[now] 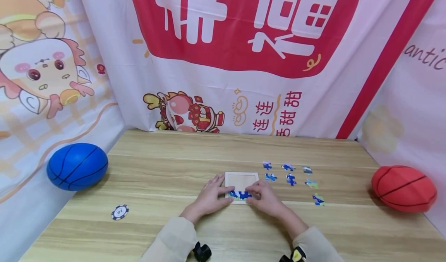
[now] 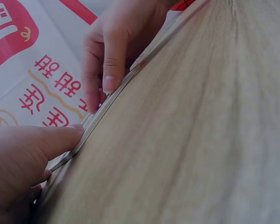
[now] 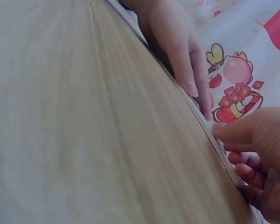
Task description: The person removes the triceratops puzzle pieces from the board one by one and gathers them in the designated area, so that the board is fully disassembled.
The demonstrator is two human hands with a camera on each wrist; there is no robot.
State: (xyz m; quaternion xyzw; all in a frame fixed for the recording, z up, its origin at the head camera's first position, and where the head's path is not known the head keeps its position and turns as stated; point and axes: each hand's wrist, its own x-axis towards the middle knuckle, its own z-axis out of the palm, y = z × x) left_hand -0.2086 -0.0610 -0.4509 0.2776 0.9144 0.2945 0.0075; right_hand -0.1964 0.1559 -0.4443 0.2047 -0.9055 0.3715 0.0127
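A small white-rimmed puzzle tray (image 1: 241,173) lies flat on the table, with blue and green jigsaw pieces (image 1: 239,194) along its near side. My left hand (image 1: 210,195) rests at the tray's left side, fingers fairly straight, index finger reaching over the rim and thumb at the near left corner. At the right side, my right hand (image 1: 265,198) pinches a jigsaw piece (image 1: 246,195) at the right end of that row, its other fingers curled. In the left wrist view the left thumb (image 2: 65,140) touches the tray's edge; the right hand's fingers partly hide the pieces.
Several loose jigsaw pieces (image 1: 291,179) lie spread right of the tray. A poker chip (image 1: 120,212) lies at the left. A blue ball (image 1: 78,166) sits at the table's left edge, a red ball (image 1: 404,189) at its right. A printed curtain (image 1: 244,68) hangs behind the table.
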